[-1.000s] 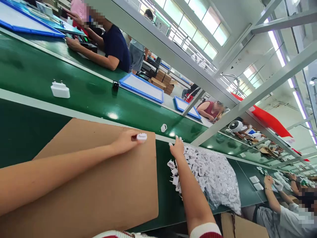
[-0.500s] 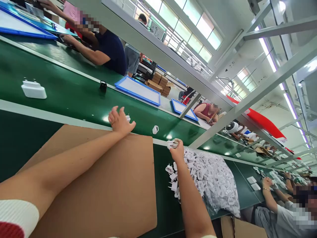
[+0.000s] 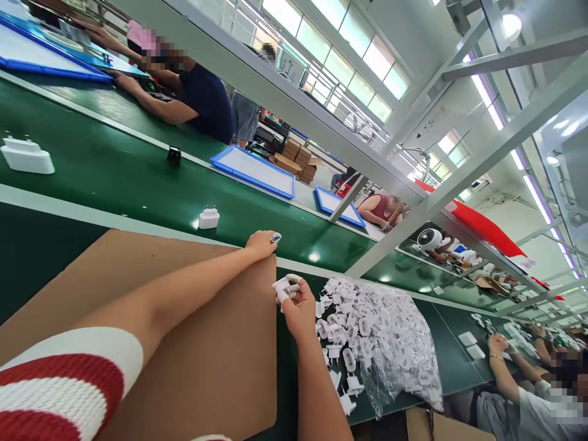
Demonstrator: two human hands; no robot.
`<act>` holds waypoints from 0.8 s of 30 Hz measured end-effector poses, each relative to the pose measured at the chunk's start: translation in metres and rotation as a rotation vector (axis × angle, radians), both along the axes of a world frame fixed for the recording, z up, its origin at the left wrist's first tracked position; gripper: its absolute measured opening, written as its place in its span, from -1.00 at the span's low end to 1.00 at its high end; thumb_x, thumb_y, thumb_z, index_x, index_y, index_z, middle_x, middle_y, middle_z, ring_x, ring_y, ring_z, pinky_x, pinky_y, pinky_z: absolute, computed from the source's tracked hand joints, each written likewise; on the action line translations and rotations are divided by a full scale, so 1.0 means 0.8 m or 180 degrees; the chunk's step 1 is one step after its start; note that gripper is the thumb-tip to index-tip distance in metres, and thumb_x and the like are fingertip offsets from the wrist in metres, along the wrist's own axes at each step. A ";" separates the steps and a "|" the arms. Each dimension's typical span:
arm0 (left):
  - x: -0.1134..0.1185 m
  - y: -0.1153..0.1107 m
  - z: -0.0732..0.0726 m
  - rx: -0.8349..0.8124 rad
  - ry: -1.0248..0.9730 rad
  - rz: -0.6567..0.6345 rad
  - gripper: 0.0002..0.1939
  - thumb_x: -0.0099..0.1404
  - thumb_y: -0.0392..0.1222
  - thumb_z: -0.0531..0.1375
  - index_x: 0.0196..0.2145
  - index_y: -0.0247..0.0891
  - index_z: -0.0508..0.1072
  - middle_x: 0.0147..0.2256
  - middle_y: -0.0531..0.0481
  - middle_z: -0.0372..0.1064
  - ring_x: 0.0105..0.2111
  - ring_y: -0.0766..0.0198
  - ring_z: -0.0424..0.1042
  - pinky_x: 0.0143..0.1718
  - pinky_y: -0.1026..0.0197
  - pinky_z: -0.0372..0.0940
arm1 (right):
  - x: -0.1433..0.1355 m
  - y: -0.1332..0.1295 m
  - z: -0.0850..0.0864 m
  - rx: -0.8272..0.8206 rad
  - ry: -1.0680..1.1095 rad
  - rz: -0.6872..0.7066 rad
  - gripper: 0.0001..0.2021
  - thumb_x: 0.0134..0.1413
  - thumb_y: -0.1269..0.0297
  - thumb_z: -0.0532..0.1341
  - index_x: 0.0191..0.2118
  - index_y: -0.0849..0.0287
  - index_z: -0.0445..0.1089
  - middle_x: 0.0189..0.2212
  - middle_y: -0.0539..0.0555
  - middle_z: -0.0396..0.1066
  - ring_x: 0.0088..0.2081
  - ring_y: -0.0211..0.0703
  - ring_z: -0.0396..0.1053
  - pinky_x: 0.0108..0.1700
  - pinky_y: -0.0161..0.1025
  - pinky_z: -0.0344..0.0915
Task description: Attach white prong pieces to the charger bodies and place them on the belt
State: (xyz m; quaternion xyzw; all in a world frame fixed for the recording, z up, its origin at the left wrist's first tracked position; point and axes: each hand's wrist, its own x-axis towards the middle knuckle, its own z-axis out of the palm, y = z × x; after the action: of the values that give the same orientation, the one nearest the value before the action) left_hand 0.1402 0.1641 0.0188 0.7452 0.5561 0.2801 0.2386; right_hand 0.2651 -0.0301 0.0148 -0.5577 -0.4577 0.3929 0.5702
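Observation:
My left hand (image 3: 260,243) is closed around a small white charger (image 3: 275,237) at the near edge of the green belt, with the charger's end showing past the fingertips. Close by on the right, my right hand (image 3: 301,309) pinches a white plug piece (image 3: 282,285) above the dark bench; covers on some fingertips look white. One white charger (image 3: 209,218) stands on the belt with its pins up, left of my left hand. A clear bag (image 3: 404,343) of white plug pieces lies right of my right hand, several loose pieces (image 3: 353,386) spilling from it.
A cardboard sheet (image 3: 220,343) covers the bench under my left forearm. Another white charger (image 3: 27,155) and a black block (image 3: 174,156) sit on the belt (image 3: 114,159). A slanting metal post (image 3: 395,239) rises beyond the bag. Co-workers sit across the belt and at right.
My left hand has moved right and closed on the charger that stood there. The charger formerly behind that hand now shows. My right hand has come left, and things on the belt have shifted left.

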 end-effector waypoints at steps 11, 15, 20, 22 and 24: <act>-0.115 -0.169 -0.021 -0.0082 -0.0325 -0.1332 -0.61 0.25 0.00 0.17 -0.02 -0.09 0.58 -0.12 0.00 0.58 -0.08 -0.01 0.49 -0.08 0.13 0.37 | 0.012 -0.016 0.021 -0.0586 -0.0033 0.0372 -0.65 -0.21 0.18 0.43 -0.22 0.23 0.62 -0.37 0.10 0.60 -0.48 -0.27 0.37 -0.44 -0.32 0.26; -0.127 -0.201 -0.039 -0.0124 -0.0560 -0.1377 -0.54 0.20 -0.05 0.22 0.06 -0.13 0.53 -0.03 -0.07 0.55 -0.02 -0.02 0.48 0.01 0.10 0.37 | 0.006 -0.018 0.015 -0.0545 -0.0458 0.0522 -0.69 -0.02 0.04 0.38 -0.29 0.21 0.54 -0.44 0.07 0.54 -0.48 -0.26 0.32 -0.39 -0.27 0.29; -0.124 -0.205 -0.044 -0.0082 -0.0829 -0.1404 -0.65 0.28 0.05 0.24 -0.08 -0.21 0.53 -0.09 -0.10 0.52 -0.05 0.02 0.45 0.04 0.07 0.34 | 0.009 -0.023 0.006 -0.0195 -0.2038 0.0712 -0.78 0.13 0.13 0.32 -0.15 0.11 0.48 -0.37 -0.01 0.44 -0.39 -0.21 0.31 -0.29 -0.23 0.30; -0.125 -0.203 -0.042 -0.0109 -0.0950 -0.1469 -0.70 0.32 0.02 0.22 -0.12 -0.21 0.54 -0.14 -0.08 0.53 -0.10 0.06 0.46 0.00 0.10 0.33 | 0.012 -0.022 0.001 -0.0195 -0.2485 0.0803 -0.77 0.15 0.21 0.31 -0.07 0.09 0.48 -0.34 -0.01 0.40 -0.35 -0.18 0.33 -0.25 -0.21 0.32; -0.127 -0.201 -0.042 -0.0106 -0.1028 -0.1490 -0.68 0.30 0.02 0.26 -0.10 -0.22 0.54 -0.13 -0.08 0.52 -0.08 0.07 0.44 -0.01 0.11 0.31 | 0.015 -0.019 -0.003 -0.0250 -0.2655 0.0845 -0.83 0.12 0.29 0.32 -0.14 0.10 0.51 -0.28 0.03 0.38 -0.28 -0.15 0.38 -0.20 -0.19 0.36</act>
State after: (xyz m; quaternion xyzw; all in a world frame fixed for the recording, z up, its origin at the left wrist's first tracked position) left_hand 0.0386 0.0033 -0.0151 0.7950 0.3283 0.3233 0.3945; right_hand 0.2771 -0.0455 0.0125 -0.6262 -0.7012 0.2210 0.2595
